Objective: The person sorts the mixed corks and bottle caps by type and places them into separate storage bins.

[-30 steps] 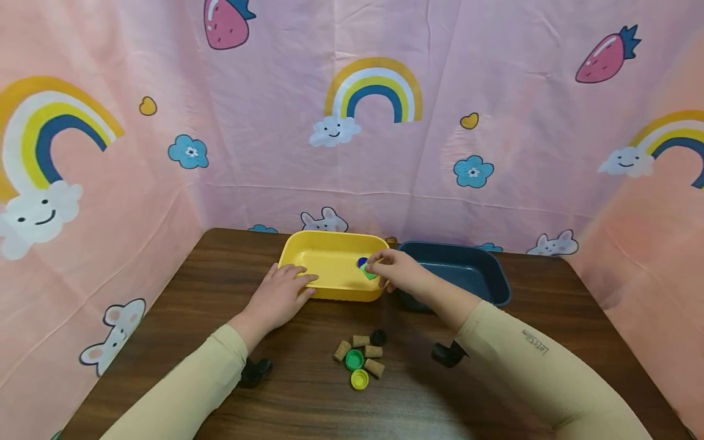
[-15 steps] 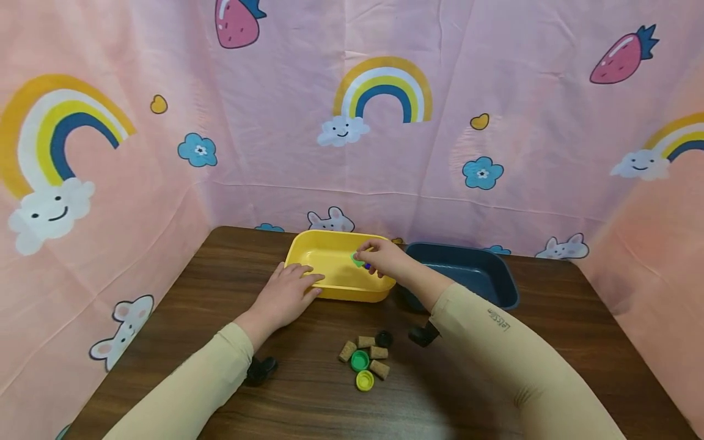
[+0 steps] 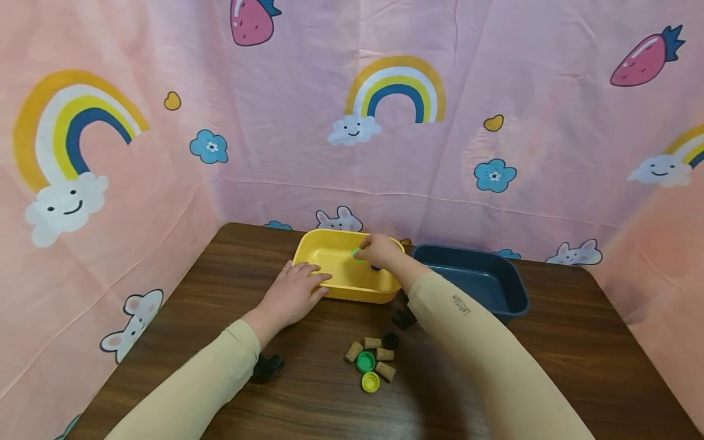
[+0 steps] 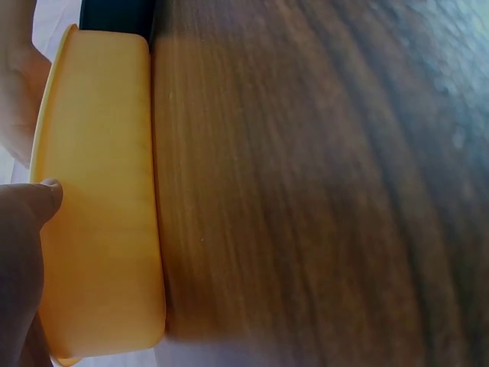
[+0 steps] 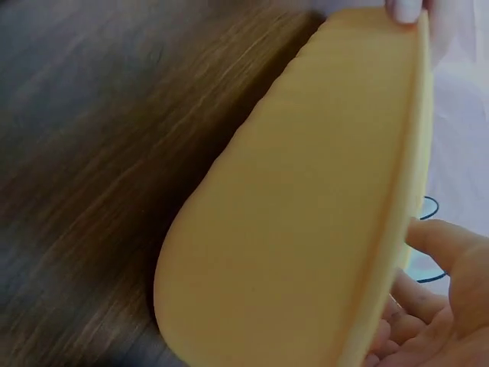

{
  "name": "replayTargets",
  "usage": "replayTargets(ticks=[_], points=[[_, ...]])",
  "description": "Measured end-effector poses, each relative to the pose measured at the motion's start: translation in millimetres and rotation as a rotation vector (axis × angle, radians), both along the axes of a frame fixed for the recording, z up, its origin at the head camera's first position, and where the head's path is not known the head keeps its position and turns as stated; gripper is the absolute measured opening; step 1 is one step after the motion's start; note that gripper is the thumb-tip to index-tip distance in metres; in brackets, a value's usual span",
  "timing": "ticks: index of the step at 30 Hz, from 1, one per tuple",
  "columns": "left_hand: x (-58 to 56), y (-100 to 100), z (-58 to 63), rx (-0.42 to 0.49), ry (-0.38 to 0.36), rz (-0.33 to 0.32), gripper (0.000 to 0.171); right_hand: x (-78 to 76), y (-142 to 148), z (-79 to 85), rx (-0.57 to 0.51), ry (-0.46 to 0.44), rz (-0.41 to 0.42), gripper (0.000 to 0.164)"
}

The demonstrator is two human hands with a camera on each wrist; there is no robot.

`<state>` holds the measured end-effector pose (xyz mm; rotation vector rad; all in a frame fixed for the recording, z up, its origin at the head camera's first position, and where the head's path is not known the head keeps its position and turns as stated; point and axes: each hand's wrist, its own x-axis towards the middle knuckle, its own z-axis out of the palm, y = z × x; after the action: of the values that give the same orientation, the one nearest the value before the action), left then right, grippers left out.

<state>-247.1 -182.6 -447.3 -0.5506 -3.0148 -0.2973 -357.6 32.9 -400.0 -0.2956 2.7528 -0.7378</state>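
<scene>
The right hand (image 3: 381,252) pinched a green piece (image 3: 357,254) inside the yellow tray (image 3: 360,295); the left hand (image 3: 294,288) lay fingers spread over its rim. Nearer, corks (image 3: 386,371) and caps (image 3: 365,362) lay untouched on the desk (image 3: 324,403).

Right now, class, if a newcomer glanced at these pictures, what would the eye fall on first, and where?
Probably the bright yellow tray at the back of the table, with the left hand on its near rim and the right hand over it, a light green piece at its fingertips. Behind hangs a pink curtain printed with rainbows. Nearer the camera lie corks and coloured caps.
</scene>
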Motion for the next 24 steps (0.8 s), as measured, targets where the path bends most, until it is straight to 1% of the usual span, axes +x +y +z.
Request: replayTargets(ticks=[5, 11, 18, 24], points=[[-0.1, -0.7, 0.1, -0.002, 0.001, 0.006, 0.042, -3.9, -8.4, -3.3, 0.059, -0.01, 0.03, 0.044], [0.0, 0.3, -0.1, -0.002, 0.0, 0.003, 0.042, -1.0, -15.0, -4.5, 0.145, 0.017, 0.054, 0.037], [-0.8, 0.4, -1.2, -0.006, 0.009, 0.005, 0.042, -4.6, -17.3, -12.7, 0.196, 0.044, 0.058, 0.035], [-1.2, -0.4, -0.5, -0.008, 0.014, 0.003, 0.042, -7.2, -20.0, -19.0, 0.21, 0.054, 0.052, 0.036]])
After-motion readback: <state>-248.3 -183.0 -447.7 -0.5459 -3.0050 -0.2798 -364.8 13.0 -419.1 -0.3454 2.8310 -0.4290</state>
